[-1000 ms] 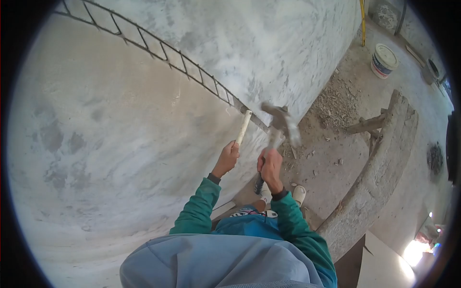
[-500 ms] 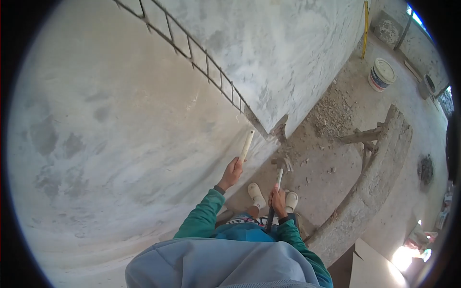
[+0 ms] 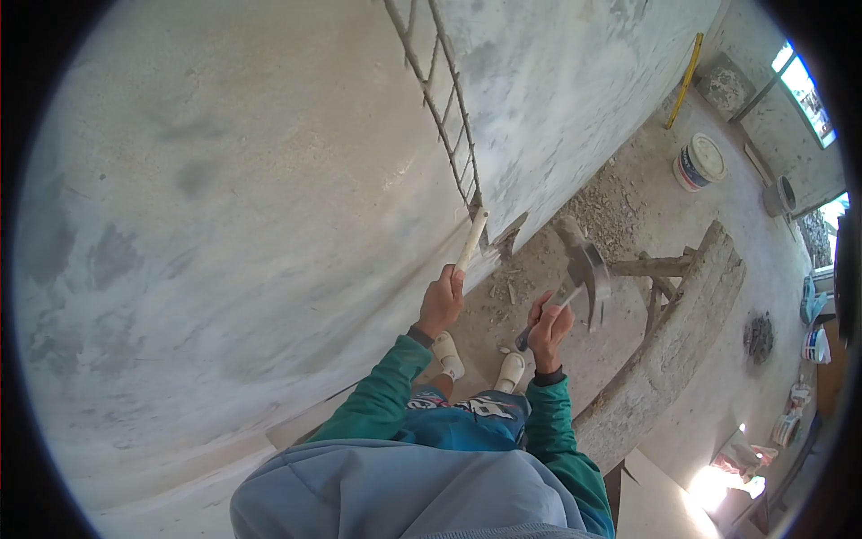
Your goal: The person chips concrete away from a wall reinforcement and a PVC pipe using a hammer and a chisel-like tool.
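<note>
My left hand (image 3: pixel 440 304) is wrapped round a pale, stick-like tool (image 3: pixel 471 239), whose upper end lies by the wall corner, just below a metal ladder-shaped strip (image 3: pixel 446 99). The tool's lower end is hidden in my fist. To the right, my right hand (image 3: pixel 549 332) grips a hammer (image 3: pixel 589 271) by its handle. The hammer's metal head is raised above the floor, apart from the wall and slightly blurred. A chipped, broken patch (image 3: pixel 509 235) shows at the wall corner near the pale tool.
Rubble (image 3: pixel 606 211) lies along the wall base. A rough plank (image 3: pixel 664 337) on wooden supports stands to the right. Beyond it are a lidded white bucket (image 3: pixel 699 163), a yellow bar (image 3: pixel 685 81) and a dark pile (image 3: pixel 759 338). My feet in pale shoes are below my hands.
My right hand has risen to the right, lifting the hammer away from my legs. My left hand and the pale tool are slightly higher and closer to the strip's lower end. The view has shifted.
</note>
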